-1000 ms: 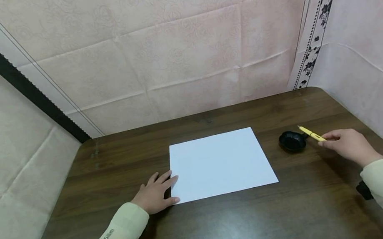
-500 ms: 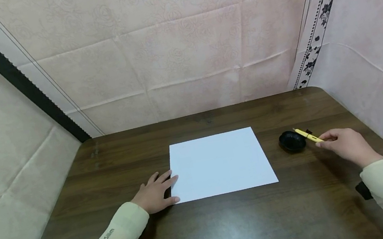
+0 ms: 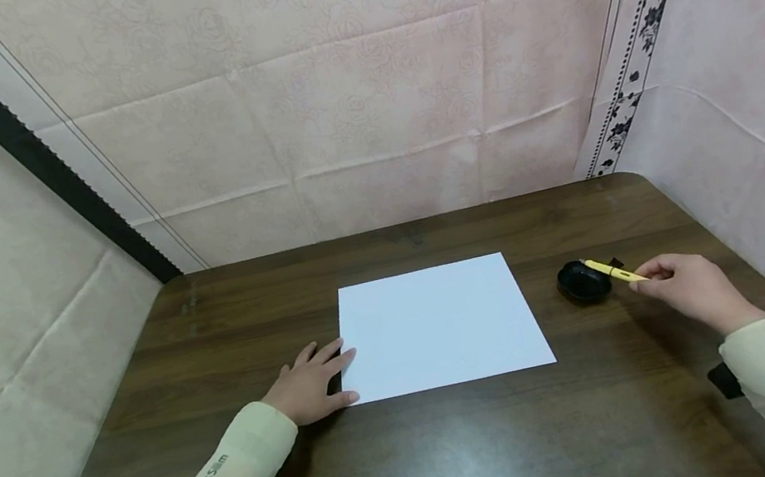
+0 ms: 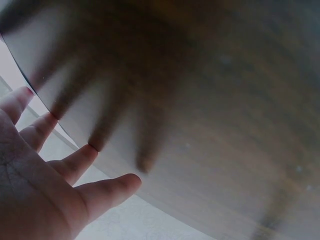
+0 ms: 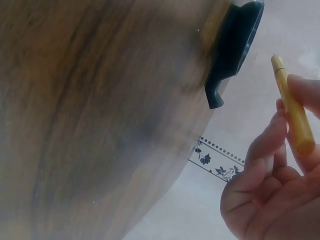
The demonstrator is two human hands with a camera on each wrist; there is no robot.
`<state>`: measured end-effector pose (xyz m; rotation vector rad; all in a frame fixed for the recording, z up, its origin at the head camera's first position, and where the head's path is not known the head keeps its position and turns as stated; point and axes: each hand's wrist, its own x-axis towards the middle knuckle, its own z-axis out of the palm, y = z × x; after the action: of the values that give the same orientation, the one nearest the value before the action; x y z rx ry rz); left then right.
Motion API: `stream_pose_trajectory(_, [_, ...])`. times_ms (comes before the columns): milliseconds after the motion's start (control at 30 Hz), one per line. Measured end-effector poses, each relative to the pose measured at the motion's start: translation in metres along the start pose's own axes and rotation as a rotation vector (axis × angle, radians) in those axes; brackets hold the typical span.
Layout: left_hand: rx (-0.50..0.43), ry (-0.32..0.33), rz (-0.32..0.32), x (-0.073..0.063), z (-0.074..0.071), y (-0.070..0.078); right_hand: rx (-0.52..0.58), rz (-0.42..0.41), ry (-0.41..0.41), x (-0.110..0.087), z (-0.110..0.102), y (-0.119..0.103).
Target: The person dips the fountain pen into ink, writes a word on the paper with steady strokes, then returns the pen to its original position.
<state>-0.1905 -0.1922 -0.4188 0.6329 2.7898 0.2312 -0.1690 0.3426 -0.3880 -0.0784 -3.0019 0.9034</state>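
Observation:
My left hand (image 3: 310, 387) rests with fingers spread at the left edge of a white sheet of paper (image 3: 443, 325), fingertips over that edge. In the left wrist view the same hand's straight fingers (image 4: 117, 192) meet the tabletop. At the right, thumb and fingers of my right hand (image 3: 699, 291) pinch a yellow pen (image 3: 619, 271) near its back end. The pen's tip points left and overlaps the rim of a small black pan-shaped dish (image 3: 583, 285). In the right wrist view the pen (image 5: 295, 112) is held apart from the dish (image 5: 235, 47), whose short handle shows.
A brown wooden table (image 3: 420, 460) bears the paper and dish. Pale patterned cloth (image 3: 360, 107) hangs behind it and on both sides, with a black band (image 3: 34, 153) at left and a floral strip (image 3: 629, 79) at right.
The pen has shifted left, its tip now over the dish's right rim. My right hand moved slightly with it. The left hand and paper stay put.

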Motion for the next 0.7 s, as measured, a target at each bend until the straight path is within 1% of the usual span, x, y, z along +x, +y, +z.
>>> stream_pose_trajectory(233, [0.003,-0.002,-0.001,0.0001,0.0002,-0.0003,0.005,-0.002,0.007,0.0020,0.0030,-0.0015])
stream_pose_trajectory(467, [0.006,-0.001,-0.005,0.0009,0.0016,-0.0013,0.031,0.019,0.009,0.0021,0.0038,-0.0029])
stream_pose_trajectory(700, [0.007,0.004,-0.007,0.0009,0.0013,-0.0003,0.042,-0.001,0.022,0.0024,0.0041,-0.0054])
